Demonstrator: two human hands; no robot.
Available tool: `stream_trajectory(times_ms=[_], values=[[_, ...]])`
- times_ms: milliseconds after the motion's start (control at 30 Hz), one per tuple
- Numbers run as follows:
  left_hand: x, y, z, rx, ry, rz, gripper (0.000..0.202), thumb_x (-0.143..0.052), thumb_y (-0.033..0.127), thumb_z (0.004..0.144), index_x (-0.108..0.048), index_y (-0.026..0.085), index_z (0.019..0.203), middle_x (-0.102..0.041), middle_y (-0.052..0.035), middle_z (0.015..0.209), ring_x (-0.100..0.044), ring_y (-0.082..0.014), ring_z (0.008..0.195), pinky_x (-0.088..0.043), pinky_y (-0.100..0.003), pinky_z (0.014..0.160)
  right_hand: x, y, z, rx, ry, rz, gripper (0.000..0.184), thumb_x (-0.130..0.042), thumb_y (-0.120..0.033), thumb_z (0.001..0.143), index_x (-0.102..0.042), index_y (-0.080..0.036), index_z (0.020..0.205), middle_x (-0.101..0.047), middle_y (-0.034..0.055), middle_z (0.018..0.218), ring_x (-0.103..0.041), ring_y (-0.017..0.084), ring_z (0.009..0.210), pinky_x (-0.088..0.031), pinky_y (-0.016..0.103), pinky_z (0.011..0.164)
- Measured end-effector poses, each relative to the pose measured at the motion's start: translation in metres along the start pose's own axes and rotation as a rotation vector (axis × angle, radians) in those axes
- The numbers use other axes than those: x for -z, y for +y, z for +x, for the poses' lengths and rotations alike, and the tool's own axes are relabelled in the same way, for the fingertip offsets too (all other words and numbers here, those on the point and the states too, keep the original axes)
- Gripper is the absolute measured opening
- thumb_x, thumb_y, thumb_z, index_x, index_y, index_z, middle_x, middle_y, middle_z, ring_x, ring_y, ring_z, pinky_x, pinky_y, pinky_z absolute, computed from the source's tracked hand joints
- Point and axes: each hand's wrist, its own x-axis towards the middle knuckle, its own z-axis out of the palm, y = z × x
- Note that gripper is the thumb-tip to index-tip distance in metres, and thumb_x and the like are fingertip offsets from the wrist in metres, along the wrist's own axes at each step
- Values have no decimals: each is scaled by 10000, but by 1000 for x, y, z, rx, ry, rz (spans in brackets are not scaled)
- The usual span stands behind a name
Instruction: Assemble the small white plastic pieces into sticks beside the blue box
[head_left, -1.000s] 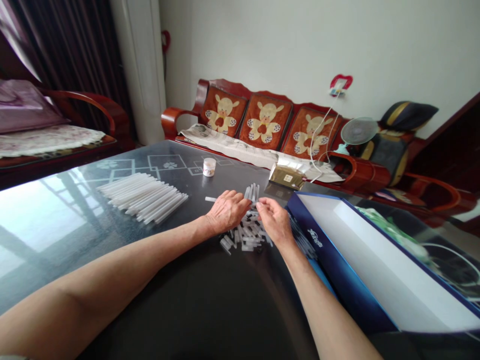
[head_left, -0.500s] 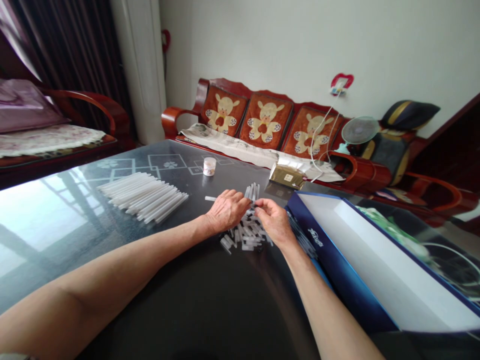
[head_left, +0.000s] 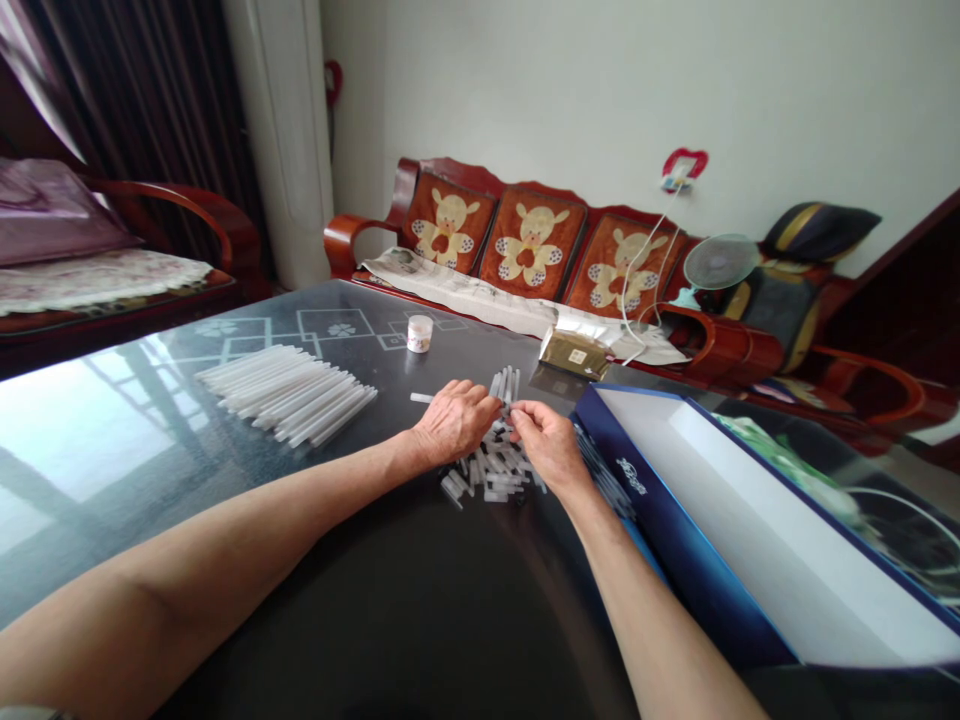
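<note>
My left hand [head_left: 459,418] is closed round a slim white tube [head_left: 420,398], whose end sticks out to the left of the fist. Close beside it, my right hand [head_left: 549,442] pinches thumb and forefinger together at the tube's other end, on a small part too hidden to name. Under both hands lies a pile of short whitish pieces [head_left: 504,470] with some dark ones among them. Just beyond the hands are several white tubes [head_left: 507,383] side by side. To the left, many long white tubes [head_left: 289,395] lie in a row on the dark glossy table [head_left: 390,600].
An open blue box [head_left: 675,520] with a white inside stands at right, dark sticks [head_left: 604,470] along its near side. A small white tub [head_left: 419,334] and a gold tissue pack [head_left: 576,352] sit farther back. Beyond the table are a wooden sofa [head_left: 360,235] and a fan [head_left: 720,262].
Both hands stay in nearly the same place. The right fingertips have shifted very slightly at the tube's end; the pile and the row of tubes look the same.
</note>
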Motion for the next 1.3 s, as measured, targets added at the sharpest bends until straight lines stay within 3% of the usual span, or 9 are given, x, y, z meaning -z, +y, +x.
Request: stream_trajectory(times_ms=[167,367,500,667,833,1300], values=[[1,1,0,-4,6,-6,331,-304,312,966,-606,177,942,-562,-51,783,-482,-186,751,-347,-333,711,0,3,1,-82,1,83,392,-586,-479,745,-608,-176,992,-707,45,776,-634,157,556,-443,233,489],[0,1,-1,-12,2,3,303,-325,294,958,-602,176,924,-556,-51,776,-480,-182,743,-343,-330,705,4,2,-1,-40,-16,-90,408,-472,-527,811,-661,-177,721,-642,16,532,-577,150,480,-410,236,476],[0,0,-1,-12,5,4,311,-314,295,962,-602,180,933,-560,-49,779,-481,-185,744,-348,-330,709,3,4,2,-39,-7,22,292,-543,-437,762,-654,-179,842,-693,20,692,-623,158,561,-450,240,523],[1,-2,0,10,-2,0,342,-295,306,967,-605,168,924,-556,-56,771,-487,-184,750,-360,-333,723,6,8,3,134,77,-159,204,-560,-326,744,-654,-185,856,-700,37,769,-646,173,677,-494,281,669],[-1,-2,-1,6,-6,-2,324,-308,296,962,-604,163,957,-560,-62,788,-493,-185,767,-368,-333,738,5,5,-2,270,42,-381,175,-558,-290,755,-675,-219,863,-709,40,835,-652,175,687,-487,290,703],[2,-1,-1,-56,-11,-28,290,-331,253,944,-588,186,1063,-576,-48,803,-511,-178,735,-385,-317,713,4,-6,-5,133,59,-240,254,-532,-415,789,-662,-199,758,-676,17,648,-616,173,614,-447,252,595]])
